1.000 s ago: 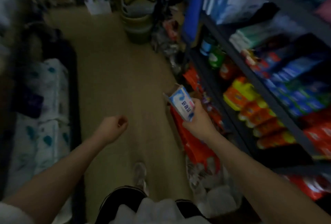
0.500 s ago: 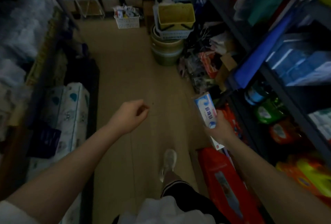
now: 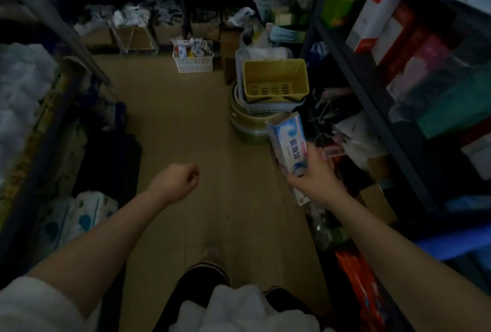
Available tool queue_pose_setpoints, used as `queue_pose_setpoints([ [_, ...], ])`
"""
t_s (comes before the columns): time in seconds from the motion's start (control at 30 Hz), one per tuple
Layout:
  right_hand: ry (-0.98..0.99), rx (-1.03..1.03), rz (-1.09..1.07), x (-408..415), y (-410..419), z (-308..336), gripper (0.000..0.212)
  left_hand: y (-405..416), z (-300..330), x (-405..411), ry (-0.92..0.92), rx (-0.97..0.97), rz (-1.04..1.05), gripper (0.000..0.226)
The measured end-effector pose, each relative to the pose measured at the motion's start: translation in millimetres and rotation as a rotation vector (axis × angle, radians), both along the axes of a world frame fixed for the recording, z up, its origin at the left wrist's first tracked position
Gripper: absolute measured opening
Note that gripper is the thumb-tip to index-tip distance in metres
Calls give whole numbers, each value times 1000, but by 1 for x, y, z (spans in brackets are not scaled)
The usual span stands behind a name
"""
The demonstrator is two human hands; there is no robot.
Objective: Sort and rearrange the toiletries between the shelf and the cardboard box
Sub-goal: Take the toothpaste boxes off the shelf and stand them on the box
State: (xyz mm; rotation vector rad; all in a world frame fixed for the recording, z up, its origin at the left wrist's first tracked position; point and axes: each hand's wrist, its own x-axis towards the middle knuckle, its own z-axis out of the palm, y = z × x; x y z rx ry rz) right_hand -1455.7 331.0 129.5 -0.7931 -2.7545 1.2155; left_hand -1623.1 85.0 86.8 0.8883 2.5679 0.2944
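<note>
Apparently the sorting is mid-way: the right hand [image 3: 314, 181] grips a blue-and-white rectangular carton [image 3: 288, 144], not yet placed on the dark metal shelf [image 3: 372, 108]; the left hand [image 3: 176, 181] is curled, holding nothing.

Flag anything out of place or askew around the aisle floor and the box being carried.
The blue-and-white box in the right hand is tilted, its top flap apparently open. Goods lie heaped loosely by the right shelf's foot. Nothing looks spilled.
</note>
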Motion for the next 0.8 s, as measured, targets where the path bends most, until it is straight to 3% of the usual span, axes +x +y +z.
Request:
queue_pose_setpoints([
  [0.17,4,25,42,-116,44,-10,53,53,-8,-116,14,10,-15,25],
  [0.37,-70,-66,-89,-232,113,-24,57,134,5,-248,-22,78,-67,25],
  [0.6,-156,-248,-342,-324,211,-62,68,261,36,-350,10,264,-268,18],
  [0.8,-243,-450,-515,-390,291,-137,53,366,1,-418,-25,223,-308,19],
])
